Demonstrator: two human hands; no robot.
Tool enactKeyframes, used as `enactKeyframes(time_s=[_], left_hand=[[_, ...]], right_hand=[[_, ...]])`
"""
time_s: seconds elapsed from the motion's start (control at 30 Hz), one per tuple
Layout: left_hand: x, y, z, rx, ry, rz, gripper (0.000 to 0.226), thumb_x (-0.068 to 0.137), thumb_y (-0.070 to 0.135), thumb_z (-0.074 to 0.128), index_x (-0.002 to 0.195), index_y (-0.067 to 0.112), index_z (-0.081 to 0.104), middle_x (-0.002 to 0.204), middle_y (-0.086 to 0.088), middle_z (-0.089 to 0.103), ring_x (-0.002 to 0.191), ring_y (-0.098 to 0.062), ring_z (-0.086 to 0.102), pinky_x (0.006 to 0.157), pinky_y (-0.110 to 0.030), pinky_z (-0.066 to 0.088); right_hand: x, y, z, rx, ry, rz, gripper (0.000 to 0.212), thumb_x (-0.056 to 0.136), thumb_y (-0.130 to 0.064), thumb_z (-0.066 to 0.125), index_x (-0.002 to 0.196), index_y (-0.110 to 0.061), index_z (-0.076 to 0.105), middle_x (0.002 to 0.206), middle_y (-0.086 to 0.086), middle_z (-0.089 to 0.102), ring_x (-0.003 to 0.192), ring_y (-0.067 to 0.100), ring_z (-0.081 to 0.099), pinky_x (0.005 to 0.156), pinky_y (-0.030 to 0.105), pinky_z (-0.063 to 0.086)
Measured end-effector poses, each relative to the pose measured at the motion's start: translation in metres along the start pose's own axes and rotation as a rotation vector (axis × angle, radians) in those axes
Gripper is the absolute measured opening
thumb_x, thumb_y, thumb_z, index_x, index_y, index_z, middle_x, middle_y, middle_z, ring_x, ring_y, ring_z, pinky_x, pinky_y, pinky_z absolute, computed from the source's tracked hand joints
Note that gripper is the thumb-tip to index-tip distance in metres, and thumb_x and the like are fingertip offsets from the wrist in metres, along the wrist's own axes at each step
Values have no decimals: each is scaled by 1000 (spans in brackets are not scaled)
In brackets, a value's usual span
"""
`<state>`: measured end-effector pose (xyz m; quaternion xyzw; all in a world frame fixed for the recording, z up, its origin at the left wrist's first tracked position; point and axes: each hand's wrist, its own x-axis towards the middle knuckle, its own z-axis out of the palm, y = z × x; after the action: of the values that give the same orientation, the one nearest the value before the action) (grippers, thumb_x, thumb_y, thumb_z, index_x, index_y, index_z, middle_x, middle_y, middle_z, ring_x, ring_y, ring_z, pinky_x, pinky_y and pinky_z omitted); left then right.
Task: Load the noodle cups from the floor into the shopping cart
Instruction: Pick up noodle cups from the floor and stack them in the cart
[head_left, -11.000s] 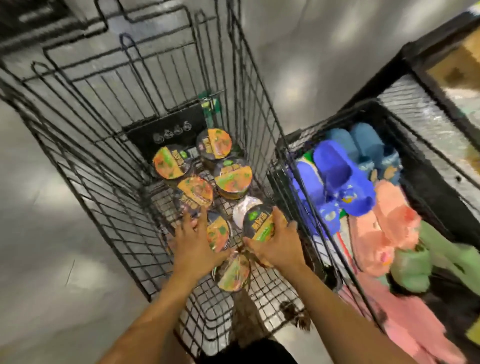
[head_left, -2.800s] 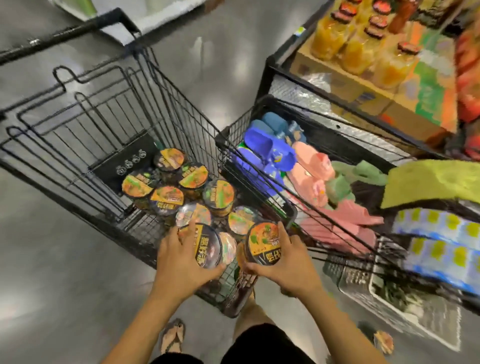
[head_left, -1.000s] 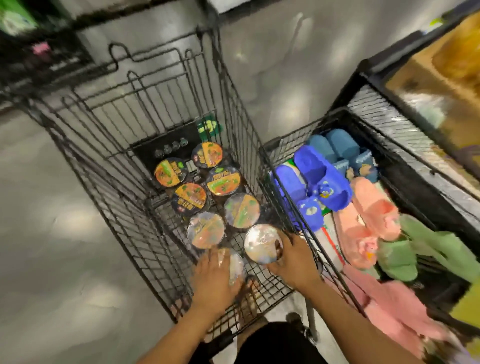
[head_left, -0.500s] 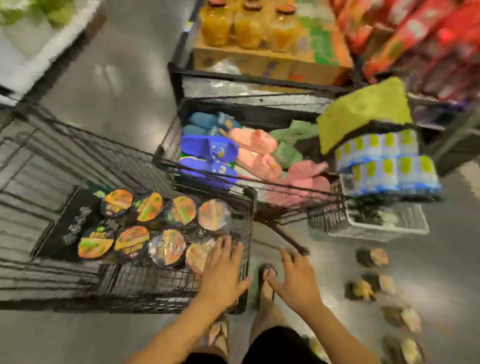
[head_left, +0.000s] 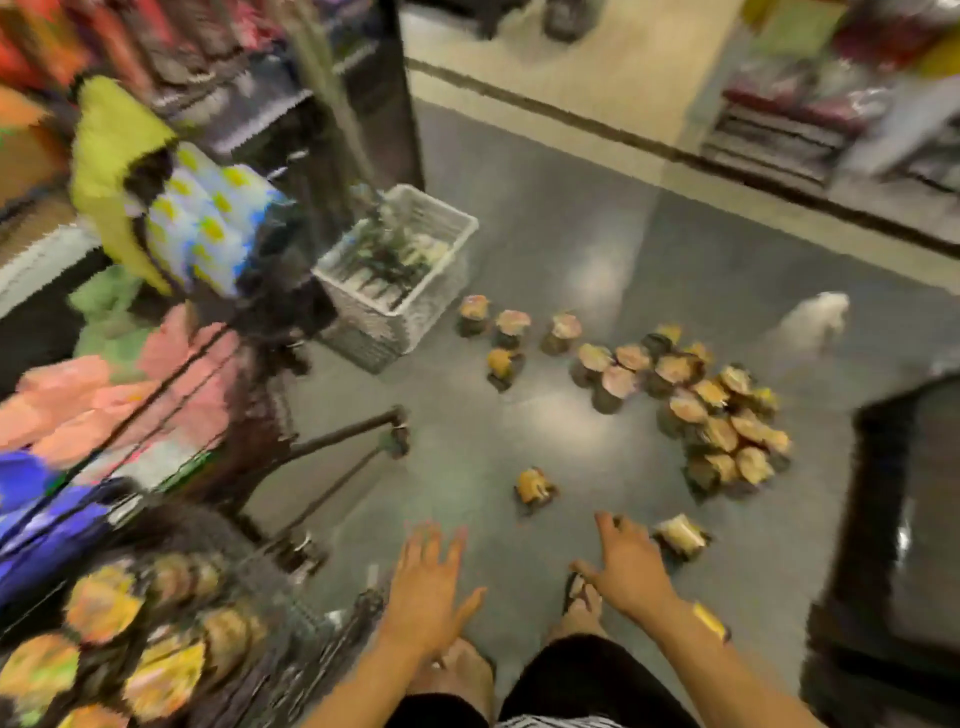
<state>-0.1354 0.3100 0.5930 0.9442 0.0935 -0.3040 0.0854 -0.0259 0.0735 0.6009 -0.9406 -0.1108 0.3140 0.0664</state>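
Shopping cart (head_left: 311, 629): lower left; the two carried noodle cups (head_left: 104, 613) are now set inside.
Floor pile (head_left: 722, 415): many cups remain, ahead and to the right.
Left hand (head_left: 431, 587): emptied, fingers spread.
Right hand (head_left: 631, 566): emptied, spread wide, just beside the nearest cup (head_left: 680, 538).

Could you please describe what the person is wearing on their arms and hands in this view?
No sleeves show; both arms are bare up to the frame edge. The left grip and right grip wear no gloves; the blur hides any rings. A small yellow strip sits on the right arm near the wrist.
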Motion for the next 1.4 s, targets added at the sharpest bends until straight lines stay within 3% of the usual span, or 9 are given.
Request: enactKeyframes(time_s=[0.1,0.3,0.5,0.6,0.83,1.03,1.2,1.3,1.4], left_hand=[[26,53,-7,71,-13,112,78,65,69,52,120,17,67,118,-19,66,104,-37,65,82,-45,55],[73,175,-9,116,-53,195,76,69,66,37,111,13,71,114,-23,65,99,-41,66,74,-48,56],[109,277,12,63,-88,242,98,71,75,20,145,16,41,149,-23,36,137,-40,34,109,-48,34],[137,300,27,76,-71,242,98,72,77,19,148,17,36,151,-21,34,139,-40,32,110,-49,32],[261,292,123,38,-55,207,99,73,78,19,150,16,32,154,-22,27,140,-39,27,112,-46,27],[414,237,267,83,-1,165,94,76,63,66,148,13,34,154,-27,21,138,-45,27,107,-54,33],[503,191,348,67,89,103,109,65,76,66,147,12,35,152,-31,21,140,-47,20,113,-58,23],[548,167,377,109,120,40,129,50,93,55,153,23,21,157,-27,9,145,-43,-1,115,-56,-3],[584,149,391,194,102,-13,131,45,101,39,153,34,5,158,-25,0,145,-43,-6,113,-58,-4]], right_hand=[[-19,67,3,71,-20,144,76,86,-62,51,145,-18,33,135,11,47,125,30,42,102,35,36],[-32,193,9,128,-90,295,70,88,-63,45,141,-18,37,131,9,49,124,28,43,100,35,36],[-22,297,10,188,-126,365,77,86,-65,49,146,-20,31,137,9,45,127,27,40,102,35,36],[-4,333,18,201,-127,417,79,83,-64,56,145,-21,33,133,8,48,123,26,43,101,33,37],[122,373,111,176,-171,400,88,82,-66,55,148,-18,25,132,14,46,125,31,39,102,41,37],[266,401,239,127,-131,403,87,81,-66,58,145,-16,26,131,15,45,122,33,39,99,40,36],[359,412,318,5,-93,380,92,78,-65,62,145,-15,25,138,19,39,127,36,36,102,44,33],[410,413,347,-45,-39,348,101,77,-67,63,150,-15,17,142,23,34,133,39,30,108,46,28],[460,400,365,-124,66,204,101,78,-67,61,151,-15,15,141,21,34,130,37,32,105,44,30]])
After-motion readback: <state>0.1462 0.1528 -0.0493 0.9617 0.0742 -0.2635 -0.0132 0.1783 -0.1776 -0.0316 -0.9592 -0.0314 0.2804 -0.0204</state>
